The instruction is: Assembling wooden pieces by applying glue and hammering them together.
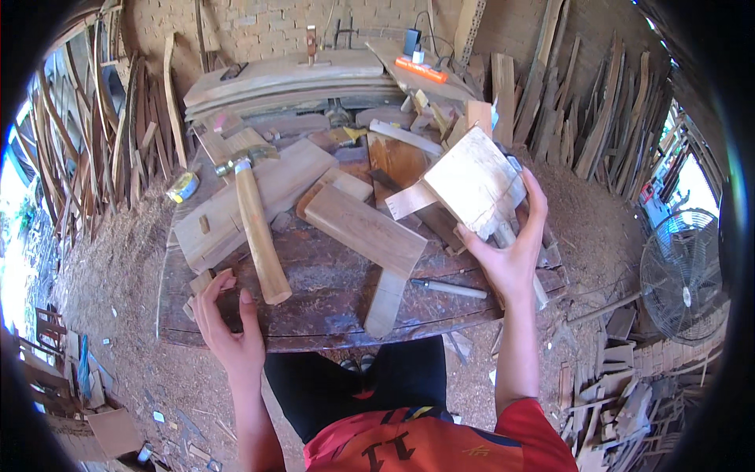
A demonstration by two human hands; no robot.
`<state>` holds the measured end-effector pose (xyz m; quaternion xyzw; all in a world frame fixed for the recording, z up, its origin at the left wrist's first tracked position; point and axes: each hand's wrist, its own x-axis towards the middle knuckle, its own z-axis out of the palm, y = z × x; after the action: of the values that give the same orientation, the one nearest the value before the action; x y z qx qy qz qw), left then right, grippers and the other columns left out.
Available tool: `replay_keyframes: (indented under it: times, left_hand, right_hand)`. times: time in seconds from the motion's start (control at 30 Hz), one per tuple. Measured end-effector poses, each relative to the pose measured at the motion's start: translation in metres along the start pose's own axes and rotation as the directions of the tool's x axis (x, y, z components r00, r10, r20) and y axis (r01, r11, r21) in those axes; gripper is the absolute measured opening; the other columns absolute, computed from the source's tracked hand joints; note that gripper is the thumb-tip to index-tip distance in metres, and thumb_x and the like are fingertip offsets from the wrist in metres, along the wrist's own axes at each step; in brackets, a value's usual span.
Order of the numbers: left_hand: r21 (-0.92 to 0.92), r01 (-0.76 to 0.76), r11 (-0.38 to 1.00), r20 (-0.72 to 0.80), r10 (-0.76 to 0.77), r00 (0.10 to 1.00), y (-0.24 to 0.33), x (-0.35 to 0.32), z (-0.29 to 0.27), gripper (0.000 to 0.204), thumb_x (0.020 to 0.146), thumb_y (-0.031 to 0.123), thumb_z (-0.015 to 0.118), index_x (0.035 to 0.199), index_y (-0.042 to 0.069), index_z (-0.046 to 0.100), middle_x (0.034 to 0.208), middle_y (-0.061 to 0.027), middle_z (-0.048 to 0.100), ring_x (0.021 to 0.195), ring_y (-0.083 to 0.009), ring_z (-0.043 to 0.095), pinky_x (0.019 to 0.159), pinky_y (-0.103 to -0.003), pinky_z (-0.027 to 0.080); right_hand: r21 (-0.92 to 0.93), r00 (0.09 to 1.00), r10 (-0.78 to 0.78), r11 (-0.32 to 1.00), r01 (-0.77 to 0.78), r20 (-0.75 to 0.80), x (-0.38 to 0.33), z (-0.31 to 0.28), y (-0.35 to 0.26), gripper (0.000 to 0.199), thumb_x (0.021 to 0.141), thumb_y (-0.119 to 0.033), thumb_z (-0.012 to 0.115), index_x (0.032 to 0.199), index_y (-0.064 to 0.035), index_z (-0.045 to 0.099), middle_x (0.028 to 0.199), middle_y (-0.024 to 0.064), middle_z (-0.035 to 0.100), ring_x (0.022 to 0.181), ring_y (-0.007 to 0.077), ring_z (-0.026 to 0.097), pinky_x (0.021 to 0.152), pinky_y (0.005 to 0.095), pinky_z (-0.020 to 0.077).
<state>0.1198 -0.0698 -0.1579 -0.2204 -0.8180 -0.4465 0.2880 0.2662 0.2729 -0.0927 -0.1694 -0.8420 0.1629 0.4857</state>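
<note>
Right hand grips wood block over bench; left hand fingers wide, near offcuts. Work looks unfinished: boards loose, hammer idle.

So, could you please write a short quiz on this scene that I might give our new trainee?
1. Which hand holds the pale wooden block?
2. True or false: a caged fan stands to the right of the workbench.
3. From its head, which way does the handle of the hammer run?
A: toward the workbench's far edge
B: toward the workbench's near edge
C: toward the caged fan

Key:
1. The right hand.
2. True.
3. B.
</note>
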Motion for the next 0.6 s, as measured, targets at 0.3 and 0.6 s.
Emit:
replay_keyframes:
  times: [0.3,0.6]
  left_hand:
    - [-0.211,0.133,0.968,-0.055,-0.147,0.988,-0.004,-0.003,0.001,0.036,0.097,0.014,0.065,0.131,0.004,0.061,0.115,-0.0105,0.064,0.103,-0.0228,0.058,0.095,-0.036,0.045]
    - [-0.289,0.087,0.953,-0.001,-0.091,0.996,-0.004,-0.005,0.002,0.04,0.102,0.014,0.058,0.14,0.003,0.052,0.121,-0.0086,0.059,0.109,-0.0187,0.055,0.101,-0.035,0.044]
  right_hand:
    - [0.346,0.951,-0.089,0.918,0.194,-0.297,-0.001,-0.001,-0.006,0.12,0.062,-0.023,0.093,0.155,-0.01,0.017,0.151,0.0184,0.032,0.142,0.0342,0.038,0.115,0.0496,0.0389]
    - [0.528,0.943,-0.086,0.81,0.253,-0.32,-0.013,0.005,-0.019,0.122,0.063,-0.03,0.095,0.155,-0.0104,0.016,0.15,0.0191,0.034,0.143,0.0341,0.037,0.119,0.0496,0.0316]
